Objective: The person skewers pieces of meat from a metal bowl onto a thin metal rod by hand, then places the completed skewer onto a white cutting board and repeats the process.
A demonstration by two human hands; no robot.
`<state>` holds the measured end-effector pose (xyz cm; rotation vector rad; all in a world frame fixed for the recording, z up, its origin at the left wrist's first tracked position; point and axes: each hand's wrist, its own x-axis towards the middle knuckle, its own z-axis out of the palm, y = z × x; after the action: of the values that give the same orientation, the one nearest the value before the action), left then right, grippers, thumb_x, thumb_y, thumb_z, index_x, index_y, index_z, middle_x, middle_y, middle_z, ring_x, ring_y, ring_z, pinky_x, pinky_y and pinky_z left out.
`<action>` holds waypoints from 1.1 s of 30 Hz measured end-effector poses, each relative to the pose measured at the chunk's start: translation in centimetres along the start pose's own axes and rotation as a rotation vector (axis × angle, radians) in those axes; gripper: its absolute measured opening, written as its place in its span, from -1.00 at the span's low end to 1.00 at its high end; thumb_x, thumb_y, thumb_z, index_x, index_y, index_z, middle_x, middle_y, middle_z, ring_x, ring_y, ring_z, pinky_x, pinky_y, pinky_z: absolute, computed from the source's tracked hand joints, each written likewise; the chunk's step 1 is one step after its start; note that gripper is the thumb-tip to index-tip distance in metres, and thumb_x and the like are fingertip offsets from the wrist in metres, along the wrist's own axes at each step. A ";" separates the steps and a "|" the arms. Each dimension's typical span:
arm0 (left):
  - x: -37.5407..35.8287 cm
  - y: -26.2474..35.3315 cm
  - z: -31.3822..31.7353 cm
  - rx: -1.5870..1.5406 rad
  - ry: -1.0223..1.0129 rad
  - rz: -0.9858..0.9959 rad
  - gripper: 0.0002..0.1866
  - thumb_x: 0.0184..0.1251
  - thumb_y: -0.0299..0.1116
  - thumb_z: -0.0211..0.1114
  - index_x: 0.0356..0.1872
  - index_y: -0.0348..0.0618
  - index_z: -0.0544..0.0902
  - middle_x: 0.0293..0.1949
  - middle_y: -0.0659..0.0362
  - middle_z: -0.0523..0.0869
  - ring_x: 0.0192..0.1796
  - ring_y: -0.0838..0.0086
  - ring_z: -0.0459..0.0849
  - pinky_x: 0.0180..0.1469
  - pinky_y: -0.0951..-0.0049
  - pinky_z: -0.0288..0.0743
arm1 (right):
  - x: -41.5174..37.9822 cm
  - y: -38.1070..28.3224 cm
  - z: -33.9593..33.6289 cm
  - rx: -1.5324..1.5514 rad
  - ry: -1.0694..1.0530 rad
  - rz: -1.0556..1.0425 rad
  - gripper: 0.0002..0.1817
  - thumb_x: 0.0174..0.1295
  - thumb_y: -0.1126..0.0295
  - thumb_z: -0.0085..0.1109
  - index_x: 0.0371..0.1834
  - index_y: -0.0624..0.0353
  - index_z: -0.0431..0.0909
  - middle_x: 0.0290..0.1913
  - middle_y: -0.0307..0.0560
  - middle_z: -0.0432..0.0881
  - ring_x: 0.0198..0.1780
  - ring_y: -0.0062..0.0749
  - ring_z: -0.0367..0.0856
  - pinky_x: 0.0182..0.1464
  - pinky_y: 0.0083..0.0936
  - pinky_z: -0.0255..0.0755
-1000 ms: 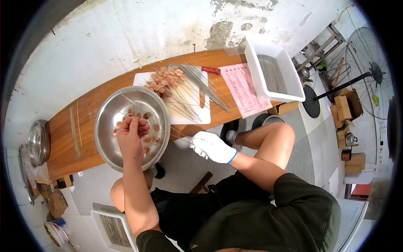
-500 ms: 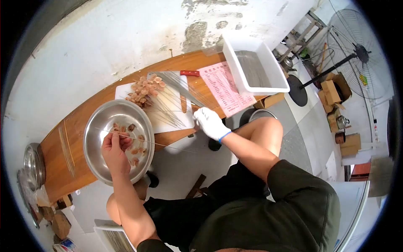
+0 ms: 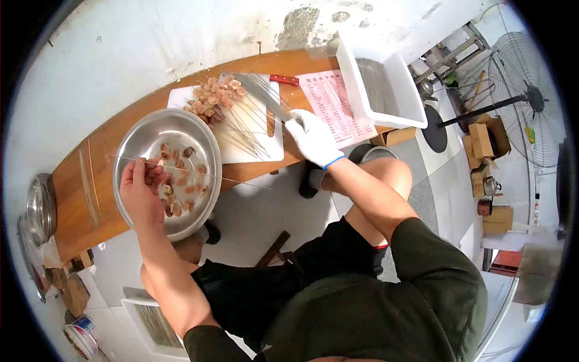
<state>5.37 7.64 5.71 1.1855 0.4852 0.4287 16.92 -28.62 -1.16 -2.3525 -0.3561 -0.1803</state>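
Note:
My left hand (image 3: 143,192), bare, is closed on a thin skewer (image 3: 232,180) above the steel bowl (image 3: 122,148). The skewer slants across the bowl, its right end past the rim. Several small brownish meat pieces (image 3: 188,152) lie in the bowl; some are beside my fingers. My right hand (image 3: 312,137), in a white glove, is at the right edge of the white cutting board (image 3: 256,111), close to the tip of the knife (image 3: 258,93). Its fingers are curled together; what they hold, if anything, is hidden. Skewers loaded with meat (image 3: 218,96) are piled on the board.
A printed pink sheet (image 3: 329,99) lies right of the knife. Beyond it stands a white bin (image 3: 389,122) holding thin skewers. A few loose skewers (image 3: 90,181) lie on the wooden table (image 3: 69,223) at left. A standing fan (image 3: 534,99) is at far right.
The view has shifted. My left hand has moved left in the bowl with the skewer. My gloved right hand has moved up along the board's edge, nearer the knife tip.

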 end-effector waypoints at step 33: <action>0.4 1.7 -6.5 -0.013 0.003 0.002 -0.73 0.54 -0.27 0.12 0.02 -0.27 0.59 -0.15 0.11 0.73 -0.21 0.49 0.69 -0.13 0.53 0.57 | -9.4 -9.0 -3.7 1.151 -0.630 0.441 -0.63 0.43 0.35 0.09 0.25 0.23 0.52 -0.38 -0.39 0.55 -0.37 -0.77 0.40 -0.34 -0.79 0.28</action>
<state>1.86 13.42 5.30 1.1728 0.4828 0.4349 5.14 -26.91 5.22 -1.2233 -0.1425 0.7899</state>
